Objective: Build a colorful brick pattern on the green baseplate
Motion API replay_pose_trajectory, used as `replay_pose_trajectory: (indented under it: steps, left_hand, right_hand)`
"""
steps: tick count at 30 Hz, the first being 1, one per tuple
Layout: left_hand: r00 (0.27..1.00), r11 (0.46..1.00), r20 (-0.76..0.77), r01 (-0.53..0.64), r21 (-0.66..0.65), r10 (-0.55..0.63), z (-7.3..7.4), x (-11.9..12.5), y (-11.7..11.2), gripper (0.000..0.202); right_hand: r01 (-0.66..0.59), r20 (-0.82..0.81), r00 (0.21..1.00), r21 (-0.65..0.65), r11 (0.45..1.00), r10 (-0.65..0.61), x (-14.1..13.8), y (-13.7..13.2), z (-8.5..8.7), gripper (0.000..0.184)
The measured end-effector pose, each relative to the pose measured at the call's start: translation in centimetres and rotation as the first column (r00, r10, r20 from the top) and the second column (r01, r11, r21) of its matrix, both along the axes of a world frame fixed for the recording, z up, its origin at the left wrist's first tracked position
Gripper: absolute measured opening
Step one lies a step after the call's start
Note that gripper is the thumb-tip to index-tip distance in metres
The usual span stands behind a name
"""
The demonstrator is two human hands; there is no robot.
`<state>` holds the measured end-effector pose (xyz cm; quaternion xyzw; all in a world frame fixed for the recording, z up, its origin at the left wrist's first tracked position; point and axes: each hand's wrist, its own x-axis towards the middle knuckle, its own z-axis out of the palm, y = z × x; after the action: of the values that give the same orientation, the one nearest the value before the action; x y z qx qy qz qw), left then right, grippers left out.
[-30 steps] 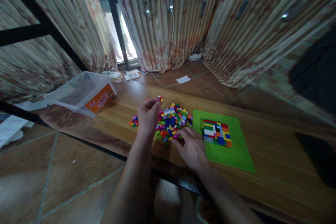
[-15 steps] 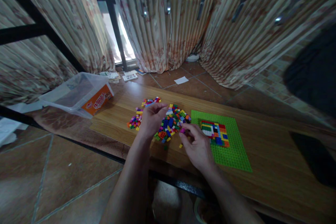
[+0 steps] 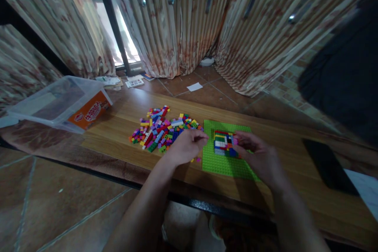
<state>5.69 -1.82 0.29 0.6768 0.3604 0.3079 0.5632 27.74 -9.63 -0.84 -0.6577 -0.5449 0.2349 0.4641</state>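
Observation:
My right hand (image 3: pixel 256 151) pinches a small pink brick (image 3: pixel 235 141) between thumb and fingers, over the right part of a block of joined coloured bricks (image 3: pixel 221 143). That block sits on a green studded baseplate (image 3: pixel 217 165), and my hand hides its right side. Near the baseplate's left edge is my left hand (image 3: pixel 189 146), thumb and fingertips closed together. Whether anything lies between those fingertips I cannot make out. A pile of loose mixed bricks (image 3: pixel 161 126) spreads out to the left, partly behind my left hand.
A clear plastic box (image 3: pixel 63 102) with an orange label stands at the wooden table's (image 3: pixel 124 104) left end. To the right lie a flat black object (image 3: pixel 327 165) and a white sheet (image 3: pixel 364 189). Someone's dark clothing (image 3: pixel 339 75) shows at the far right.
My right hand has carried the pink brick from beside the pile to above the joined bricks. My left hand has moved from over the pile toward the baseplate. The view has shifted right.

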Motion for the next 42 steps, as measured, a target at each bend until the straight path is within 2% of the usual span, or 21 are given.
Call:
replay_pose_trajectory:
  steps: [5,9,14,21,27,34,42]
  left_hand:
    - [0.975,0.979,-0.100,0.201,0.030,-0.197,-0.5,1.3,-1.0,0.023]
    - [0.953,0.956,-0.169,0.271,0.113,-0.251,-0.7,2.4,-1.8,0.025]
    - [0.915,0.922,-0.215,0.370,0.110,-0.342,-0.8,3.6,-2.4,0.025]
    - [0.906,0.930,-0.276,0.357,0.088,-0.322,-0.5,4.4,-2.8,0.029]
    - [0.902,0.933,-0.307,0.347,0.094,-0.304,-0.5,4.5,-2.9,0.023]
    - [0.865,0.927,-0.400,0.364,0.087,-0.302,-0.1,4.6,-3.1,0.032]
    - [0.860,0.932,-0.416,0.355,0.073,-0.295,-0.3,4.6,-3.3,0.041]
  right_hand:
    - [-0.095,0.106,0.989,-0.038,0.995,0.099,0.3,-1.0,-0.5,0.038]
    - [-0.120,0.239,0.961,-0.083,0.989,0.137,-0.5,-1.1,-0.9,0.041]
    - [-0.133,0.355,0.920,-0.116,0.984,0.166,-0.9,-0.9,-0.8,0.045]
    - [-0.163,0.389,0.901,-0.102,0.981,0.190,-1.1,-1.0,-0.6,0.047]
    - [-0.116,0.367,0.920,-0.083,0.990,0.138,0.0,-1.1,-0.7,0.042]
    - [-0.085,0.367,0.919,-0.165,0.983,0.141,0.7,-1.1,-1.0,0.046]
    - [-0.086,0.383,0.909,-0.210,0.974,0.163,0.0,-1.2,-0.2,0.022]
